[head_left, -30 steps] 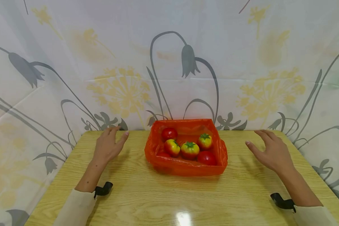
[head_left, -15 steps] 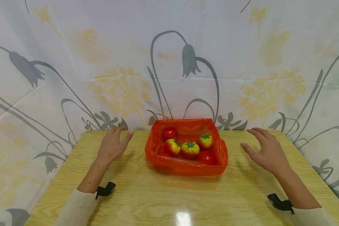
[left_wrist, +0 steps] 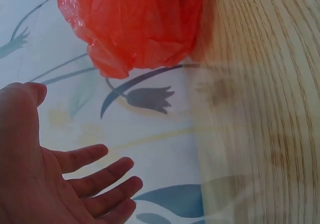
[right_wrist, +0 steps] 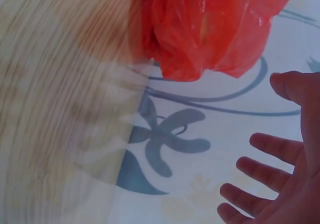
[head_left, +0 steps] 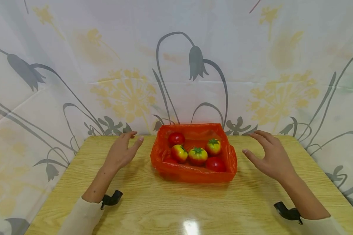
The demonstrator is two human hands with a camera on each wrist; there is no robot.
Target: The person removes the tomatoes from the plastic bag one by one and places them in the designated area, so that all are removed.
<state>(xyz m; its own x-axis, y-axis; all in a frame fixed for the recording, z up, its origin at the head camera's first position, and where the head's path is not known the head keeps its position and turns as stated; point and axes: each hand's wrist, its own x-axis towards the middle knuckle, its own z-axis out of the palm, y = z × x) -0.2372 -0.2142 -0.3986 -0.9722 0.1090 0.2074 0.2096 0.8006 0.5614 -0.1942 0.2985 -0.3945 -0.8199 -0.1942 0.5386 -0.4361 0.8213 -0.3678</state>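
A red plastic bag (head_left: 191, 177), its mouth spread wide like a box, stands near the back of the table. Inside it lie several tomatoes, some plain red like one tomato (head_left: 176, 139) at the back, others yellow and red with green tops, like the middle tomato (head_left: 197, 156). To the left of the bag my left hand (head_left: 120, 153) hovers with its fingers loosely spread, touching nothing. My right hand (head_left: 270, 158) hovers on the other side, thumb apart from the fingers, also holding nothing. Each wrist view shows a gap between the hand and the bag.
The wood-grain table (head_left: 170, 209) reaches back to a curtain (head_left: 238, 49) printed with grey and yellow flowers. Dark wrist mounts, the left mount (head_left: 111, 198) and the right mount (head_left: 287, 211), stick out inward from the sleeves.
Both hands have come inward, closer to the bag, the right hand farther than the left. The bag and the tomatoes have stayed in place.
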